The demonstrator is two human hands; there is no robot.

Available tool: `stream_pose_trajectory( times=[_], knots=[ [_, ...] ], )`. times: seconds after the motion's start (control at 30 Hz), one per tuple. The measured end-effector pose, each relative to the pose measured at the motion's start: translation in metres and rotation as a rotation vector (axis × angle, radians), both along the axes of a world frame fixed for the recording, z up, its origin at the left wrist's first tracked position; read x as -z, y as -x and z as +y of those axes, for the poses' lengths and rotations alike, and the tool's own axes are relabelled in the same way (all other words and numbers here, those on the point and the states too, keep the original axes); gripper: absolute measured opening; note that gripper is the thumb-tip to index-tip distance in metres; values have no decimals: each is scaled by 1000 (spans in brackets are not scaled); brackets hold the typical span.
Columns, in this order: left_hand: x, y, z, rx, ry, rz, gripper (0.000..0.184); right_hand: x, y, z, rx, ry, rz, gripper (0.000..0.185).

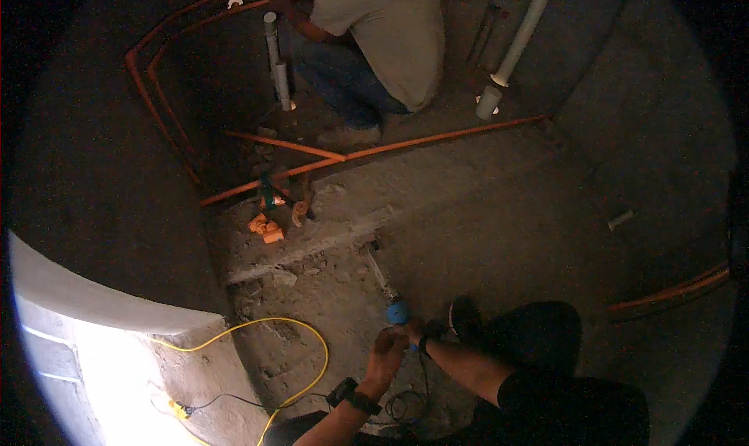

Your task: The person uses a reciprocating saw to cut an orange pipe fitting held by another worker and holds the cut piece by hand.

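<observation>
Blue tool [397,313], right hand [416,331] closed round it; left hand [390,345] just beside, grip unclear

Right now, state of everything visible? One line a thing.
Blue power tool: held in left hand and right hand; running or not, can't tell.
Yellow cable: loosely looped.
Left pipe: upright.
Right pipe: lower end in grey fitting.
Orange conduit: lying along floor.
Orange boxes: clustered.
Rubble: loose, scattered.
Co-worker: crouched.
</observation>
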State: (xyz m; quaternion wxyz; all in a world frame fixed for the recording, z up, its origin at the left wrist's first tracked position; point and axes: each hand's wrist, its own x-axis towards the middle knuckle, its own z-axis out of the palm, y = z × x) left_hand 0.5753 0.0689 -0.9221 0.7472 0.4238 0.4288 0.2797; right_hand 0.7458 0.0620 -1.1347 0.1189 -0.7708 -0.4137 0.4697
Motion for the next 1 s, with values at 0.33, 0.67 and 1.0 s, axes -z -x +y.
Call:
stream_pose_trajectory(
  times=[0.33,0.67,1.0],
  knots=[
    [0,-1,-2,-54,49,-70,19,-2,-1,2,-5,6,-5,45],
    [-5,0,1,-9,72,15,23,-1,-1,3,-5,8,-5,45],
    [6,1,1,33,23,7,22,0,0,2,4,6,-4,44]
  ],
)
